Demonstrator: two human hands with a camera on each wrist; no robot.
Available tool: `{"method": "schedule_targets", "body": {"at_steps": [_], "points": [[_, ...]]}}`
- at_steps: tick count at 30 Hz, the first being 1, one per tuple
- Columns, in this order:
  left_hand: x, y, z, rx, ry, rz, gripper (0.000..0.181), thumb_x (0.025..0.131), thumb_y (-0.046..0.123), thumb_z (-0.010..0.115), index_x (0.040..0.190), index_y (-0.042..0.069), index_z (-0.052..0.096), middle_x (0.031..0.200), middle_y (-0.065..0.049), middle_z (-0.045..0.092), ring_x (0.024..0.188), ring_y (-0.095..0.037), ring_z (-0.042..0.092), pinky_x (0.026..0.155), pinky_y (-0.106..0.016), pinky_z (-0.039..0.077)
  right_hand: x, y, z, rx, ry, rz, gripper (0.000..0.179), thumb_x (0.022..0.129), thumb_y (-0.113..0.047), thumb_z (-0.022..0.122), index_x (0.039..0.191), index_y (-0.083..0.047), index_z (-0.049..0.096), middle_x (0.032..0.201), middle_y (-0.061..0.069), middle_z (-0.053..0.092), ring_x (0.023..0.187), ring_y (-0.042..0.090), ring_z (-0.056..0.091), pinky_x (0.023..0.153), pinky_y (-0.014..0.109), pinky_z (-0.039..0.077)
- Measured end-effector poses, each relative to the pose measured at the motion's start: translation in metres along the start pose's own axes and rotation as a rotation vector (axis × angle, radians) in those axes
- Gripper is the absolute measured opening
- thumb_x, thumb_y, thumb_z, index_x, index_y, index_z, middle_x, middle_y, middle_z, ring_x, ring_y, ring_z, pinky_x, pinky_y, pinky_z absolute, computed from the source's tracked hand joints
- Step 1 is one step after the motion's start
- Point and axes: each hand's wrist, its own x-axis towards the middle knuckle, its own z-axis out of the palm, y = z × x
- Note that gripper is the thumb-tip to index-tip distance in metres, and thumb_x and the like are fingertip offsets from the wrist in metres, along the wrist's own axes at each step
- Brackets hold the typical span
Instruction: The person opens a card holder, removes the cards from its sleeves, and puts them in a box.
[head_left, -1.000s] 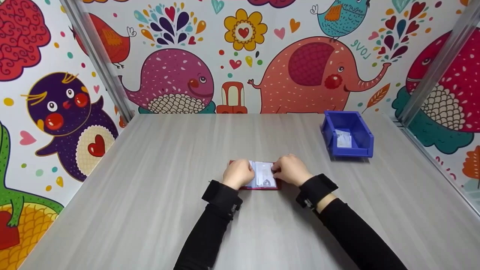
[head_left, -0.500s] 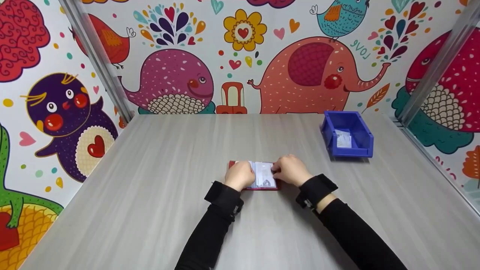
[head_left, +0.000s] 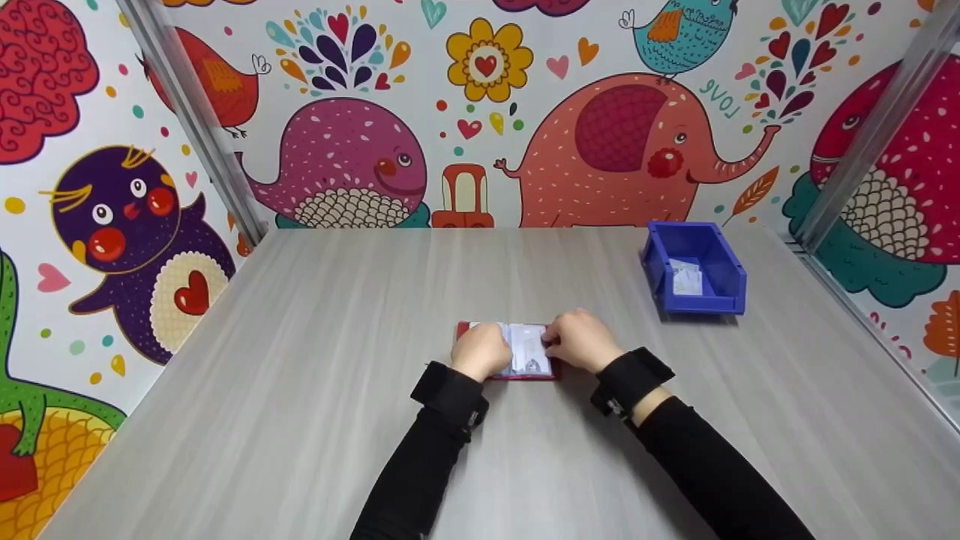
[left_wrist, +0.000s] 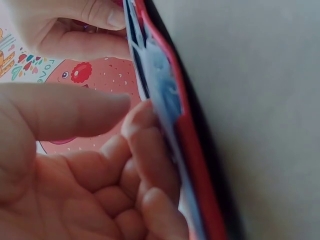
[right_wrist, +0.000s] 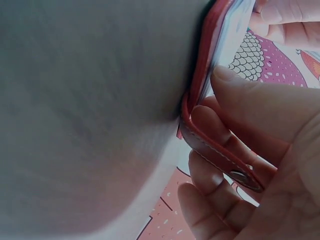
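A red card holder (head_left: 556, 372) with clear sleeves (head_left: 517, 367) lies spread on the table. A printed card (head_left: 533, 351) shows in its right half. My left hand (head_left: 481, 351) covers most of the left half; in the left wrist view its loosely bent fingers (left_wrist: 150, 155) rest against the sleeves, and the thumb stands apart from the pages. At the right edge my right hand (head_left: 582, 340) pinches the holder, thumb on the page side and fingers bent by the outer edge. The snap strap (right_wrist: 215, 152) sticks out across those fingers in the right wrist view.
A blue bin (head_left: 701, 304) stands at the back right of the table (head_left: 337, 337), with several pale cards (head_left: 685, 277) inside. Cartoon-printed walls (head_left: 480, 112) close off the back and both sides, with metal posts in the corners.
My left hand has shifted slightly to the right over the holder, so more of its red left edge shows. The right hand keeps its place.
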Motion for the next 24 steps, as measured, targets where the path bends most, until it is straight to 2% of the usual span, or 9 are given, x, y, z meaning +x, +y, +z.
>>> {"method": "schedule_targets", "body": {"at_steps": [13,19,24], "points": [[0.005,0.001,-0.001,-0.023,-0.047,-0.046,0.007,0.082,0.007,0.059,0.078,0.004,0.063,0.093,-0.010,0.066,0.074,-0.024,0.055,0.071,-0.042,0.051,0.001,0.000,0.001,0.001,-0.004,0.003,0.007,0.075,-0.007,0.082,0.081,-0.009,0.078,0.075,0.003,0.067,0.069,0.024,0.057,0.069,0.042,0.048],[0.009,0.004,-0.001,-0.020,-0.055,-0.058,0.008,0.082,0.009,0.060,0.084,0.004,0.065,0.096,-0.009,0.067,0.075,-0.023,0.054,0.073,-0.041,0.050,0.000,-0.001,0.000,-0.007,-0.003,0.034,0.014,0.074,-0.008,0.083,0.088,-0.009,0.080,0.084,0.008,0.071,0.078,0.031,0.059,0.073,0.045,0.048],[0.011,0.004,-0.003,-0.020,-0.068,-0.045,0.006,0.081,0.011,0.062,0.076,0.007,0.061,0.088,-0.008,0.064,0.073,-0.022,0.053,0.070,-0.039,0.049,0.000,-0.001,0.000,-0.002,-0.008,0.046,0.017,0.075,-0.008,0.083,0.091,-0.009,0.080,0.088,0.009,0.072,0.081,0.032,0.061,0.076,0.045,0.049]]}}
